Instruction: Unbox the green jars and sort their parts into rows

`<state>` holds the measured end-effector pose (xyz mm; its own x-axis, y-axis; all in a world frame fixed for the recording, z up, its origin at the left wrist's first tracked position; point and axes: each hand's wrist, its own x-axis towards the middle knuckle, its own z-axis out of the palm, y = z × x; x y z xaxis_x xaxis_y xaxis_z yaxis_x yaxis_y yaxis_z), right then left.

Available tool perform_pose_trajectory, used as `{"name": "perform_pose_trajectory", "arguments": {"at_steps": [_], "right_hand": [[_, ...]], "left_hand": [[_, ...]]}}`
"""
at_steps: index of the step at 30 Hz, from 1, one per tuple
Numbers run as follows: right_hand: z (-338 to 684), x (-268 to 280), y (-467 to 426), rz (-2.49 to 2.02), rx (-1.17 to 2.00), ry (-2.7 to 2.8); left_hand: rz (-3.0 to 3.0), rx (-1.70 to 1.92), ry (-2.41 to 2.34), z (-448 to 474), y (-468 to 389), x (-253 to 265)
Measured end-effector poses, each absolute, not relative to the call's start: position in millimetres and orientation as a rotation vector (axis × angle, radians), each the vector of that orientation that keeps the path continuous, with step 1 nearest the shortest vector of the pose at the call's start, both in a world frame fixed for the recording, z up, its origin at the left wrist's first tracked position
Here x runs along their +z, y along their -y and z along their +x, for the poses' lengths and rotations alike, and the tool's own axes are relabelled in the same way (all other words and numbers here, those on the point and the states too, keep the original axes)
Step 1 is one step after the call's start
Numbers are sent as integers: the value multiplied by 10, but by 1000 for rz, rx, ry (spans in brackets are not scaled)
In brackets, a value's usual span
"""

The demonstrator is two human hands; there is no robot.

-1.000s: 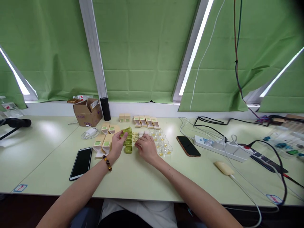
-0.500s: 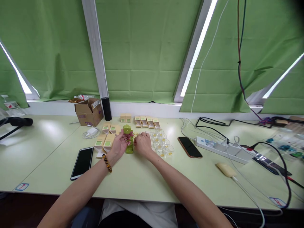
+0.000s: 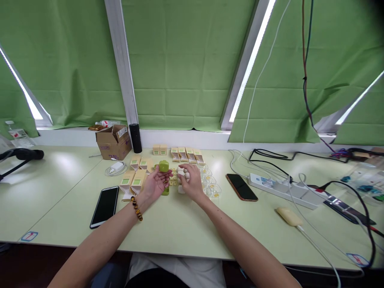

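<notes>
My left hand (image 3: 156,184) is palm up, thumb and fingers around a small green box (image 3: 163,166). Below its fingers, another green box (image 3: 165,191) lies on the table, partly hidden. My right hand (image 3: 193,182) curves over a cluster of small white pieces (image 3: 181,189), its thumb and index finger closed on one white piece (image 3: 180,170). Between the hands lie several tiny yellowish pieces (image 3: 173,183) in rows. Clear plastic cups (image 3: 213,188) with yellow bits inside sit just right of my right hand, which partly covers them.
Small cream cartons (image 3: 138,181) stand beside my left hand, with more cartons (image 3: 189,154) behind. Phones lie left (image 3: 105,207) and right (image 3: 241,187). A power strip (image 3: 282,190) with cables, a cardboard box (image 3: 113,143) and a black cylinder (image 3: 135,138) are farther out.
My right hand has moved right, from the green boxes and tiny yellowish pieces to the white pieces, which now show. My left hand keeps the green box, shifted slightly right.
</notes>
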<state>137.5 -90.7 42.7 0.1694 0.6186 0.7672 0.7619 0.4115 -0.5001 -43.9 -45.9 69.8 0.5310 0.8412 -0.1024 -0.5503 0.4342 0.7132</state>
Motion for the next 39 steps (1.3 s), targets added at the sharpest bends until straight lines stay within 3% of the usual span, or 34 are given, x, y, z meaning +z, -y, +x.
{"name": "perform_pose_trajectory", "arguments": {"at_steps": [9, 19, 30, 39], "right_hand": [[1124, 388, 1027, -1044, -16, 1647], [1120, 440, 1025, -1070, 292, 1391], [1178, 451, 1041, -1081, 229, 1437], [1431, 627, 1094, -1121, 168, 1366]], "left_hand": [[776, 851, -528, -400, 578, 672], [978, 850, -510, -393, 558, 555], [934, 899, -386, -489, 467, 712], [1943, 1242, -656, -853, 194, 1038]]}}
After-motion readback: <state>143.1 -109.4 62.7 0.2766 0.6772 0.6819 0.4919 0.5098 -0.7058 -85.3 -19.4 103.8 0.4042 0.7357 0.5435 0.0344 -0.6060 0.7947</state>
